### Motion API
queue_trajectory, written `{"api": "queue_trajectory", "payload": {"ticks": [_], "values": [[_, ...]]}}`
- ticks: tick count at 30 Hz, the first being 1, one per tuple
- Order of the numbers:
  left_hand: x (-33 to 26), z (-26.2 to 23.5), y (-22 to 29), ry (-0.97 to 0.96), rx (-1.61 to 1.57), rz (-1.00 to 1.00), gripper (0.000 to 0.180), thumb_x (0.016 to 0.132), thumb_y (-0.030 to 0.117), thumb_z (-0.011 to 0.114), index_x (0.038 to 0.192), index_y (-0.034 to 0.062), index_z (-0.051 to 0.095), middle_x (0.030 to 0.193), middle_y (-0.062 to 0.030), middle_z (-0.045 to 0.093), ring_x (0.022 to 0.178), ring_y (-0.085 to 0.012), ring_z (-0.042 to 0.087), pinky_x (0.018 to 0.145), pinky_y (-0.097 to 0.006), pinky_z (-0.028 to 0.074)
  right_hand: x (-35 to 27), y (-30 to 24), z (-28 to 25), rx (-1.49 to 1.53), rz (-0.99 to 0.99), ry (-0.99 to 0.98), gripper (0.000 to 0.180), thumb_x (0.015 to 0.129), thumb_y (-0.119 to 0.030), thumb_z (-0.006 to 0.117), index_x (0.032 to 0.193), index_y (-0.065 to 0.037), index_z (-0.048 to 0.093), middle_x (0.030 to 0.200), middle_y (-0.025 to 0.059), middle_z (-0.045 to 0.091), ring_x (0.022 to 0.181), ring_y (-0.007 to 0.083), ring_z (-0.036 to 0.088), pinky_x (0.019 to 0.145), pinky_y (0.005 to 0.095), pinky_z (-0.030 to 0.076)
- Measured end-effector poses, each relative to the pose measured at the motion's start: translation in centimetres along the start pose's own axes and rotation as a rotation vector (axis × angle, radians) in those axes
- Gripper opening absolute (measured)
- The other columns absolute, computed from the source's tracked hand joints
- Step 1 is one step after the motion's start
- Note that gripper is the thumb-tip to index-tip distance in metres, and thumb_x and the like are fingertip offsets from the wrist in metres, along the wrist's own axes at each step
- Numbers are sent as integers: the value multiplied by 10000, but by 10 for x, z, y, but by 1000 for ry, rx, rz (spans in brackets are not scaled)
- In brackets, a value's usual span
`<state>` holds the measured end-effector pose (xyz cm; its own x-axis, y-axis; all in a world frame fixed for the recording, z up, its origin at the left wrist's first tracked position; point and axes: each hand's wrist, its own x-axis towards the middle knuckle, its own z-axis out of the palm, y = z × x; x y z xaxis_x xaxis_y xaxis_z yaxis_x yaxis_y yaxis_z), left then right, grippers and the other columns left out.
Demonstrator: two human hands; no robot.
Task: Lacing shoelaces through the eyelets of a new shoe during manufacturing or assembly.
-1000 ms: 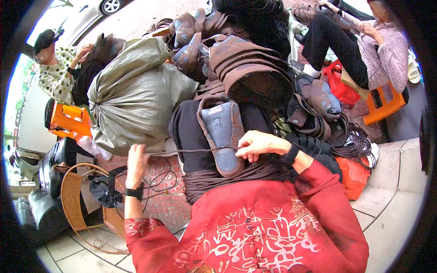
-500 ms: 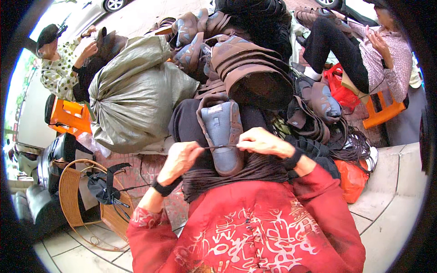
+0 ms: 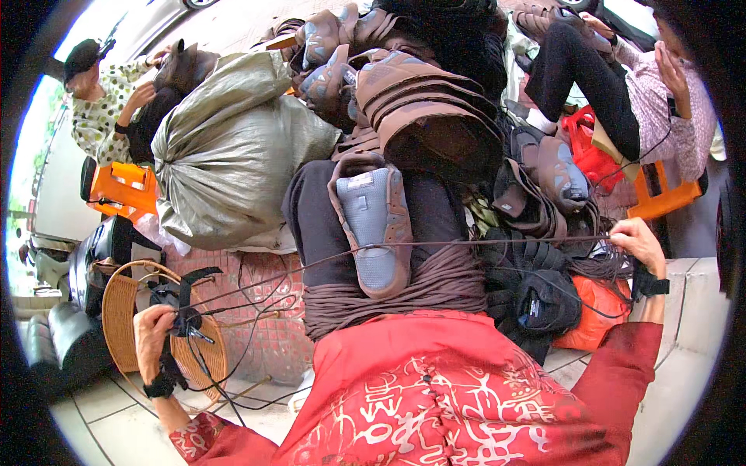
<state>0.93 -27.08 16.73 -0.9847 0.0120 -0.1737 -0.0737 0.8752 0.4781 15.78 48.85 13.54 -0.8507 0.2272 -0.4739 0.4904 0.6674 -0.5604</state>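
Note:
A grey-blue and brown shoe upper (image 3: 373, 225) lies on my lap, its toe toward me, over a thick bundle of brown shoelaces (image 3: 447, 283). One long dark shoelace (image 3: 482, 241) stretches across the shoe between my widely spread arms. Out to the right, my right hand (image 3: 639, 245) pinches its one end. Far to the left, my left hand (image 3: 154, 334) is closed at the other end, next to a black strapped item (image 3: 180, 307) by a wicker chair. Whether the lace passes through the shoe's eyelets cannot be told.
A big tied grey sack (image 3: 233, 155) stands ahead left, beside stacked brown shoe uppers (image 3: 435, 116). People sit at far left and far right, near orange stools (image 3: 120, 190). The wicker chair (image 3: 124, 326) is at my left; an orange bag (image 3: 594, 318) and loose laces lie right.
My hands have moved from close together over the shoe to far apart, left hand out left and right hand out right, with the lace drawn long between them.

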Motion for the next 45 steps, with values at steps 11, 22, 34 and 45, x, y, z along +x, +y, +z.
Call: {"api": "queue_trajectory", "payload": {"ticks": [11,22,34,45], "values": [[-54,-60,-174,271,173,-187,136,731,47,572,818,-27,646,600,-50,568,538,-106,514,469,-243,371,-43,136,6,-254,50,529,136,762,-92,543,779,30,600,638,107,577,586,170,564,548,290,435],[-57,-45,-175,558,519,-360,288,878,230,467,1014,21,612,995,-164,621,915,-282,584,816,-321,424,-47,201,57,-576,154,1059,238,884,-177,460,1012,-44,610,964,179,607,916,337,563,812,376,426],[-22,-54,-206,842,637,-481,284,847,228,451,1006,86,638,956,-148,635,877,-330,599,760,-388,452,-10,165,109,-35,563,1059,343,884,-313,494,985,-6,608,814,107,633,671,154,615,620,277,480],[79,18,-69,439,-1231,290,377,843,103,573,1179,-18,450,966,-131,590,855,-200,590,793,-363,496,59,-120,180,767,-165,423,226,818,-144,561,992,0,581,848,71,640,677,111,602,576,220,475]]}}
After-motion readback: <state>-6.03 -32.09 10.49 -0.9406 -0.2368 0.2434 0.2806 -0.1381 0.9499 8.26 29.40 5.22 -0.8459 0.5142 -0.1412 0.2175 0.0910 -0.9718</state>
